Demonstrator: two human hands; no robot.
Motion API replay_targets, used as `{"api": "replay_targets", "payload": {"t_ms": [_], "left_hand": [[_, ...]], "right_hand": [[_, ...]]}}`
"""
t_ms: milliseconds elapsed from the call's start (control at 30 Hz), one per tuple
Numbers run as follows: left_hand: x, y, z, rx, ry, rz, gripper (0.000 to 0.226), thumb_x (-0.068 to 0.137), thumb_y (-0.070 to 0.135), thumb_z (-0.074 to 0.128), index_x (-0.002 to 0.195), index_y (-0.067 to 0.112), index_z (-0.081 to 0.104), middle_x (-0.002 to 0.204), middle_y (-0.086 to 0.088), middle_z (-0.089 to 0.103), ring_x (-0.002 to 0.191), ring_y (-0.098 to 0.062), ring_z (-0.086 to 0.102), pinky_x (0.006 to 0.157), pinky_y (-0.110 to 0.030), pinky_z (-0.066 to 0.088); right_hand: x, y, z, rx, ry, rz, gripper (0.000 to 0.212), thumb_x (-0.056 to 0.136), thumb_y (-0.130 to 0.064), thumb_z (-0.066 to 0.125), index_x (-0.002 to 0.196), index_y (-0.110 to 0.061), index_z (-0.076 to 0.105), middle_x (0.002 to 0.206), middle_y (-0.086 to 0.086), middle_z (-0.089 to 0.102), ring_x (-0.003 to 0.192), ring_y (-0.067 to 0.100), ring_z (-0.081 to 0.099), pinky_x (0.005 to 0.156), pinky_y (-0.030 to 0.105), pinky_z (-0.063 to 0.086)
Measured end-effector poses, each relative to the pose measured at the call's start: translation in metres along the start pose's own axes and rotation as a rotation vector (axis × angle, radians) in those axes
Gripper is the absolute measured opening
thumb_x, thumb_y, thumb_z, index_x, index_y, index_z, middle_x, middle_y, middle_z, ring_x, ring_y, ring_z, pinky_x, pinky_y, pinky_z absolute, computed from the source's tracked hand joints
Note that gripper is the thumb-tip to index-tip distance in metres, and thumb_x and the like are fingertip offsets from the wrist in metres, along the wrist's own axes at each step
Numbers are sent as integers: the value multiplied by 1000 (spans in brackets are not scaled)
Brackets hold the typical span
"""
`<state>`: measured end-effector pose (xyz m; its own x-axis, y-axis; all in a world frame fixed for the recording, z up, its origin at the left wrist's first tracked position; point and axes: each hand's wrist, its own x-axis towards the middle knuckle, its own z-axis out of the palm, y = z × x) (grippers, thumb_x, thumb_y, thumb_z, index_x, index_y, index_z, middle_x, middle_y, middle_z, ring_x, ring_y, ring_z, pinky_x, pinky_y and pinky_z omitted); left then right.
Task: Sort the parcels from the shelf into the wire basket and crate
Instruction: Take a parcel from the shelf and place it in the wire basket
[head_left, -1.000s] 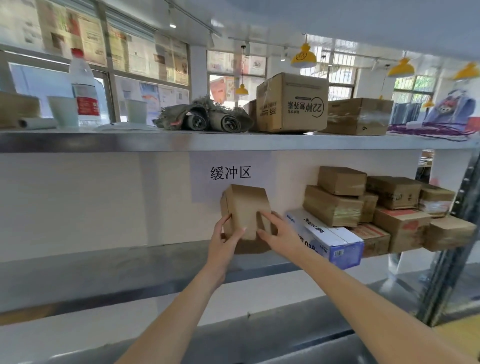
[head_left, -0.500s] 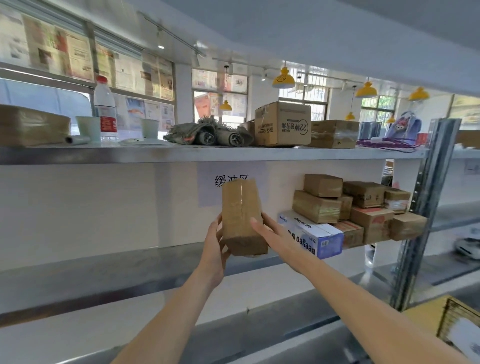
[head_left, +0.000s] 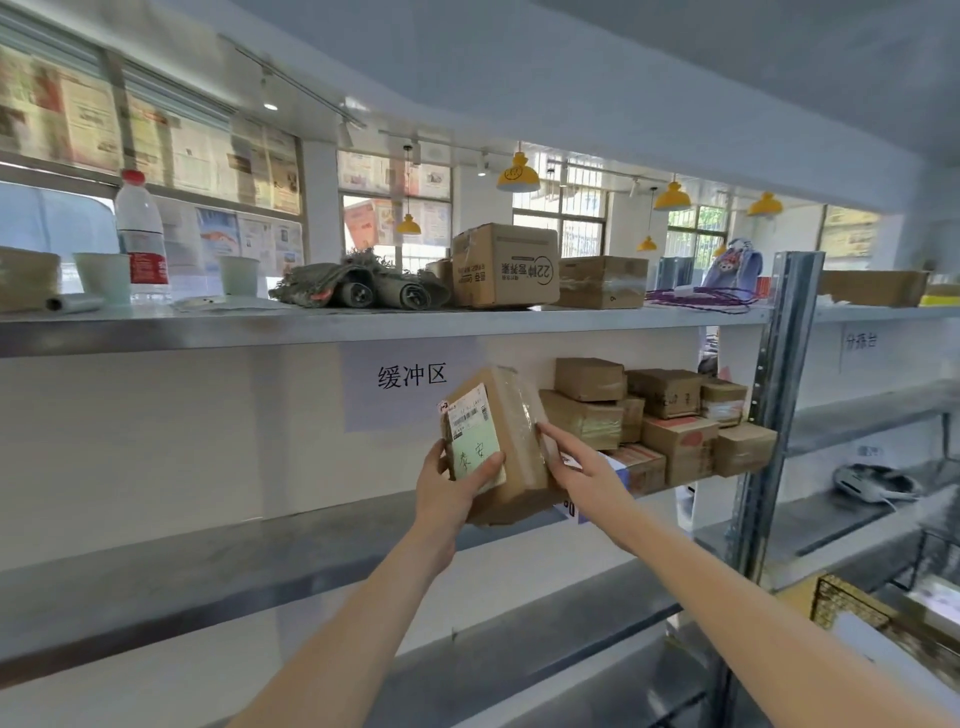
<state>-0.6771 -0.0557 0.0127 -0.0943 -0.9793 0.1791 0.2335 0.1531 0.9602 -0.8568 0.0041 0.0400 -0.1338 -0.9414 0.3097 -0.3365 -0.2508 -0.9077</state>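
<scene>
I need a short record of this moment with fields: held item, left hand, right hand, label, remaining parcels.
held item: parcel, lifted off the shelf
left hand: grips the parcel, thumb on its label
right hand: straight fingers touch the parcel's right side
label: faces the camera, with a green note
remaining parcels: stack on the shelf, right of the hands

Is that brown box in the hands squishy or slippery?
The parcel probably stays stiff: its cardboard edges look square. Shiny tape wraps it, so it may be a bit slippery. The left hand lifts it mostly alone, so likely light.
</scene>
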Motion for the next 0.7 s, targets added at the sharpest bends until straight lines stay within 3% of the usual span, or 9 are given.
{"api": "replay_targets", "payload": {"t_ms": [100,167,200,267,433,533,600,700], "left_hand": [[-1,-5,30,31,-54,41,74,76,28,89,139,25,49,126,9,62,108,-8,62,69,-23,60],[-2,-11,50,11,-80,44,71,77,23,88,139,26,53,127,8,64,110,-12,64,68,-24,61],[-2,-14,62,-8,-95,44,70,78,22,87,140,26,54,129,6,65,110,-14,65,68,-24,60],[0,-19,86,-41,-129,27,67,82,22,84,141,30,54,129,6,65,110,-15,65,68,-25,60],[7,-34,156,-171,-240,-151,57,85,24,80,135,37,57,123,3,71,107,-21,70,82,-47,62],[6,-50,204,-145,-289,-187,61,73,36,85,129,36,60,120,2,73,106,-22,72,86,-47,61],[0,-61,240,-135,-337,-205,59,69,45,85,121,42,59,123,1,71,112,-25,68,93,-52,58],[-12,-79,296,-137,-408,-230,53,85,41,76,131,45,50,121,7,66,111,-22,63,81,-45,59]], "right_hand": [[-4,3,-23,20,40,67,56,101,-43,52,154,-27,40,146,-6,45,128,12,46,102,23,43],[-5,7,-41,-24,51,112,78,90,-57,61,157,-28,32,150,-4,44,127,17,51,92,26,55],[-7,10,-52,-60,59,117,81,89,-57,63,158,-29,29,151,-3,44,124,17,54,80,21,57],[-11,18,-77,-78,78,121,75,95,-49,61,158,-30,27,149,-4,48,118,14,55,67,12,52],[-26,37,-144,45,156,147,50,102,-34,56,144,-47,32,136,-8,55,120,17,57,83,20,55],[-37,54,-188,72,195,182,46,103,-35,55,140,-51,31,136,-9,55,117,14,59,91,29,56],[-46,64,-219,73,240,187,45,105,-34,51,141,-50,29,134,-9,53,110,7,58,81,20,55],[-62,80,-265,23,277,222,52,107,-36,46,152,-43,22,136,-9,48,110,7,54,88,20,51]]}}
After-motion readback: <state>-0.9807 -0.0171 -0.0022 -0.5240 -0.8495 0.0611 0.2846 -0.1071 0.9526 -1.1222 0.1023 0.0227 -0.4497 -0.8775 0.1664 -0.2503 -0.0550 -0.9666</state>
